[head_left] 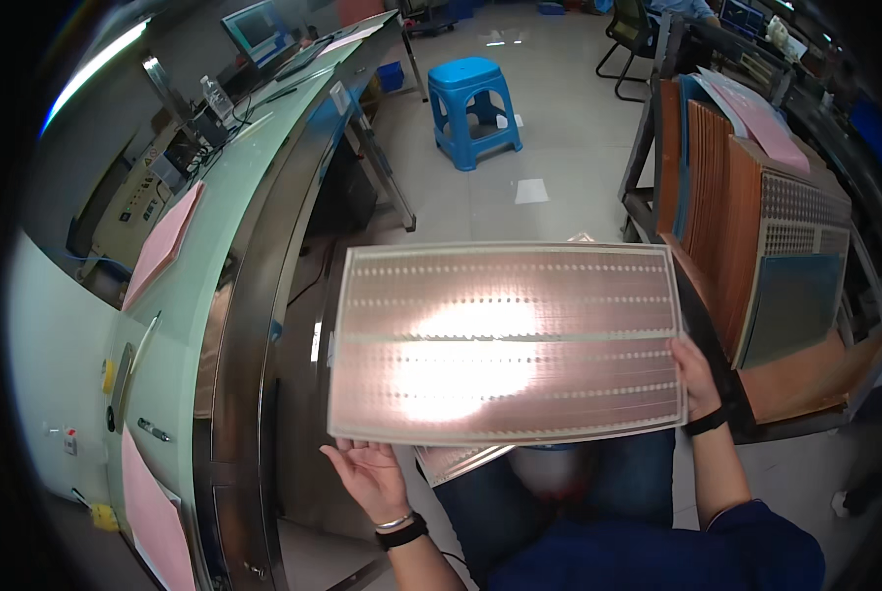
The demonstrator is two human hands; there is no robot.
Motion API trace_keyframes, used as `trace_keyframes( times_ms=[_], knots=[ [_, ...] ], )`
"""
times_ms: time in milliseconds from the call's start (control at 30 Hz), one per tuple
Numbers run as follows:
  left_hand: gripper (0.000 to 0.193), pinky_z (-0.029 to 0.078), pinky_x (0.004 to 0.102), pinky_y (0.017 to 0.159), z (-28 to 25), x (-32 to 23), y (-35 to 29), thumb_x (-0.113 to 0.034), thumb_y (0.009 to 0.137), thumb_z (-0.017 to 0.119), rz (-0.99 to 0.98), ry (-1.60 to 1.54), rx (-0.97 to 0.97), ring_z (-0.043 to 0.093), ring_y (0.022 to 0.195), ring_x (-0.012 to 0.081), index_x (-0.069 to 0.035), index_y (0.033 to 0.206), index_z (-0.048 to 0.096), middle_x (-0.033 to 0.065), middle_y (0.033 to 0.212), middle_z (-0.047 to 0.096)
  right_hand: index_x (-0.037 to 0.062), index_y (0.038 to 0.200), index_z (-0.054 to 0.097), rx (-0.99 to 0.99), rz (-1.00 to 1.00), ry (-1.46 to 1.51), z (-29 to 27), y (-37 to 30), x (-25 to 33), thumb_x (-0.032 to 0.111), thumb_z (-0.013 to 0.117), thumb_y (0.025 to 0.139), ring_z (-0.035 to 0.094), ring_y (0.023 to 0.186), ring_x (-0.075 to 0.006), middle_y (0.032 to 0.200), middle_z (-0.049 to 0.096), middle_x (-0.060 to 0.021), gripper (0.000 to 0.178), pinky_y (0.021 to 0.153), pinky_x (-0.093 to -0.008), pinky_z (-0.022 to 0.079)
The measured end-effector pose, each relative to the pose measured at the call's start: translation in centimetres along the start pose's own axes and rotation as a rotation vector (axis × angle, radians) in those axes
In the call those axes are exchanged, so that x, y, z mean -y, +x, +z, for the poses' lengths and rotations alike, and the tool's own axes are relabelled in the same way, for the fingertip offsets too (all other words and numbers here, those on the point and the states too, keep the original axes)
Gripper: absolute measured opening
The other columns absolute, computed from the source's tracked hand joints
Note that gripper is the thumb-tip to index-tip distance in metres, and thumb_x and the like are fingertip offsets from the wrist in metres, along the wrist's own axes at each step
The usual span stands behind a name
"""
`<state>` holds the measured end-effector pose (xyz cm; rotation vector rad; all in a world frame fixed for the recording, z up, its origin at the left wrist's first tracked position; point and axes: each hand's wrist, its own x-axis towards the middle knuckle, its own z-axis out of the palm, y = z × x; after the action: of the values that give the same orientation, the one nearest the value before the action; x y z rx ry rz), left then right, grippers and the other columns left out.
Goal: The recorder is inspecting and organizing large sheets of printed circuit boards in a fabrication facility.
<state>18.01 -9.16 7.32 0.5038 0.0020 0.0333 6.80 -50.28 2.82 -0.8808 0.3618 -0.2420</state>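
A large rectangular copper-coloured circuit board panel (520, 379) with pale edges and rows of small light marks is held up in front of me, tilted and shining with glare. My right hand (695, 376) grips its right edge, the thumb on the front face and the other fingers hidden behind. At the lower left corner, my left hand (370, 478) is palm up with the thumb spread away; its fingertips reach the panel's lower edge and are partly hidden there. Below the panel, over my lap, part of another shiny sheet (456, 463) shows.
On the left runs a long green-topped bench (219, 187) with pink sheets (165, 241), a plastic bottle (216, 97) and a monitor (261, 34). A rack of upright copper-coloured panels (714, 182) stands at right. Ahead is a blue stool (472, 110). Another person (685, 8) sits far back.
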Motion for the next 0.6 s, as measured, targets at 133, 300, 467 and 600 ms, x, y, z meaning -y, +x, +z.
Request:
trace_keyframes(
  times_ms=[133, 300, 467, 600],
  knots=[
    [0.046, 0.035, 0.0387, 0.102, 3.7, 5.8, -3.2, -0.02, 0.093, 0.043, -0.103, 0.05, 0.134, 0.038, 0.122, 0.0237, -0.007, 0.135, 0.028, 0.0132, 0.136, 0.033, 0.0033, 0.127, 0.038, 0.164, 0.159, 0.221, 5.6, -2.2, -4.2, 0.013, 0.047, 0.092, 0.053, 0.106, -0.0204, 0.118, 0.051, -0.01, 0.037, 0.09, -0.0359, 0.045],
    [0.048, 0.036, 0.0365, 0.1, 3.8, 6.1, -3.1, -0.003, 0.089, 0.045, -0.059, 0.177, 0.039, 0.042, 0.119, 0.0214, -0.007, 0.134, 0.028, 0.0098, 0.132, 0.039, 0.0028, 0.131, 0.033, 0.406, 0.385, 0.156, 6.5, -5.2, -5.8, 0.011, 0.049, 0.091, 0.048, 0.114, -0.0255, 0.128, 0.044, -0.0134, 0.044, 0.092, -0.0412, 0.044],
    [0.048, 0.037, 0.0343, 0.099, 1.8, 4.5, -2.6, -0.001, 0.089, 0.045, -0.051, 0.267, 0.069, 0.046, 0.115, 0.0207, -0.007, 0.133, 0.029, 0.0107, 0.128, 0.045, -0.0016, 0.129, 0.037, 0.557, 0.568, -0.047, 5.3, -5.6, -5.4, 0.01, 0.05, 0.09, 0.049, 0.113, -0.0271, 0.125, 0.048, -0.0168, 0.042, 0.093, -0.0434, 0.044],
    [0.047, 0.037, 0.0341, 0.099, 1.8, 4.2, -2.9, 0.001, 0.088, 0.046, -0.086, 0.298, 0.072, 0.045, 0.116, 0.0204, -0.006, 0.132, 0.031, 0.0115, 0.127, 0.045, -0.0032, 0.127, 0.039, 0.596, 0.656, -0.075, 4.7, -6.5, -6.3, 0.006, 0.047, 0.091, 0.05, 0.112, -0.0289, 0.123, 0.049, -0.0193, 0.038, 0.093, -0.0441, 0.045]
  ],
)
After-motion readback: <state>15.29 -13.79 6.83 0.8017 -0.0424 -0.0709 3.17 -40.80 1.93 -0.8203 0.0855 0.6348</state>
